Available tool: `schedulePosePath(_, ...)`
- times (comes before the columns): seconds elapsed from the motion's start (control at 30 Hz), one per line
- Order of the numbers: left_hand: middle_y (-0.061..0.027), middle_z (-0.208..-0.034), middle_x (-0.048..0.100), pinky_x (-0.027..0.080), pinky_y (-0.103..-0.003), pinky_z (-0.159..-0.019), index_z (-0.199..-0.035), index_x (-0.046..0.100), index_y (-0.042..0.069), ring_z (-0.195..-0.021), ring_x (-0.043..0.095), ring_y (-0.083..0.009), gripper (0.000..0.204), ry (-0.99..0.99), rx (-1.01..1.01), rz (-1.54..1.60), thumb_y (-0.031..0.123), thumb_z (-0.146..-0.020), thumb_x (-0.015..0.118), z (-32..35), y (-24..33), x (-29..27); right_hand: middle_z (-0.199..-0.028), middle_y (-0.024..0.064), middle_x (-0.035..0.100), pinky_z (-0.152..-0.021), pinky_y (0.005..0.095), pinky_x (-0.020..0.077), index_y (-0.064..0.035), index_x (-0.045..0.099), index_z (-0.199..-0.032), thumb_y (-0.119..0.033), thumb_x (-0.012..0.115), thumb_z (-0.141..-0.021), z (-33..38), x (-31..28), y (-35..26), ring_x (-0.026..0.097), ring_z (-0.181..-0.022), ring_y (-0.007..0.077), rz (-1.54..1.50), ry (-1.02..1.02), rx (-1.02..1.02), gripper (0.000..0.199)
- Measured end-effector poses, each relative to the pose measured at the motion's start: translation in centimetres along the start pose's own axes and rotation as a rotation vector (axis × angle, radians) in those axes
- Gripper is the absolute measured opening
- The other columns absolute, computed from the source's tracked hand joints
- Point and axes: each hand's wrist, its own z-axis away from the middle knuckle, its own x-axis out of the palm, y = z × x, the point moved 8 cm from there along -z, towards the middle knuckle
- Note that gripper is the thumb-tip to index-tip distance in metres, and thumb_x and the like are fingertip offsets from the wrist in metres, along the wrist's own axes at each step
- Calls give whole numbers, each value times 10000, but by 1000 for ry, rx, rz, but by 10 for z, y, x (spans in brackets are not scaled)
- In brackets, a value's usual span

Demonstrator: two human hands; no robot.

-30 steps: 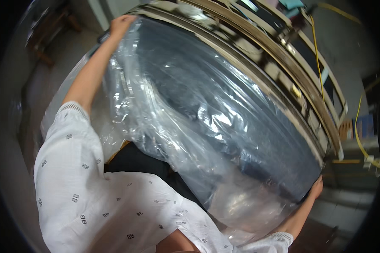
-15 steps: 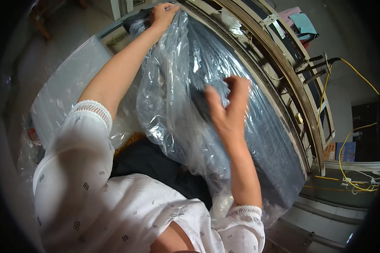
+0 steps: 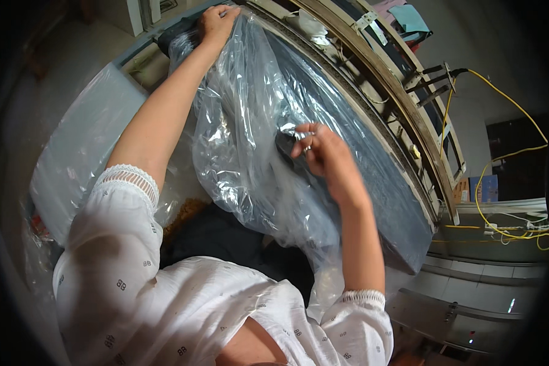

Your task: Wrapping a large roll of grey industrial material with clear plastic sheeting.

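Note:
A long dark grey padded panel (image 3: pixel 378 189) leans along a wooden frame, partly wrapped in a clear plastic cover (image 3: pixel 244 140). My left hand (image 3: pixel 216 21) reaches far up and grips the top end of the plastic and panel. My right hand (image 3: pixel 323 155) is at the middle of the panel, fingers pinching a fold of the clear plastic. The plastic hangs crumpled down over the panel's near side towards my body.
A wooden and metal frame (image 3: pixel 402 104) runs behind the panel. Yellow cables (image 3: pixel 500 183) trail at the right by a tiled wall. A pale flat sheet (image 3: pixel 79 152) lies at the left on the floor. A dark cloth (image 3: pixel 219 238) lies below the plastic.
My right hand came up from the panel's lower end to its middle and now pinches the plastic. The plastic has bunched toward the upper half, baring the lower panel.

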Motion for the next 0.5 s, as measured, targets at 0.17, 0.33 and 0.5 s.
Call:
schedulePosePath(0.17, -120, -868, 652, 461, -331, -723, -848, 677, 84, -820, 624, -272, 348, -55, -91, -89, 408, -724, 654, 2, 25, 5, -700, 87, 476, -570, 303, 406, -34, 503, -956, -265, 706, -730, 50, 28, -1, 475, -618, 190, 874, 438, -605, 381)
schedulePosePath(0.33, -134, -841, 628, 459, -357, -718, -781, 683, 85, -826, 596, -306, 309, -55, -35, -40, 378, -682, 679, 3, 30, 19, -729, 105, 494, -582, 302, 413, -52, 530, -918, -163, 644, -772, 18, 29, -1, 525, -672, 213, 1099, 449, -700, 216)
schedulePosePath(0.5, -137, -840, 628, 459, -354, -715, -794, 684, 86, -809, 597, -308, 295, -51, -54, -55, 363, -692, 671, 5, 29, 11, -703, 3, 532, -536, 212, 409, -83, 507, -910, -249, 435, -939, 31, -38, -10, 539, -639, 89, -280, 353, -428, 183)
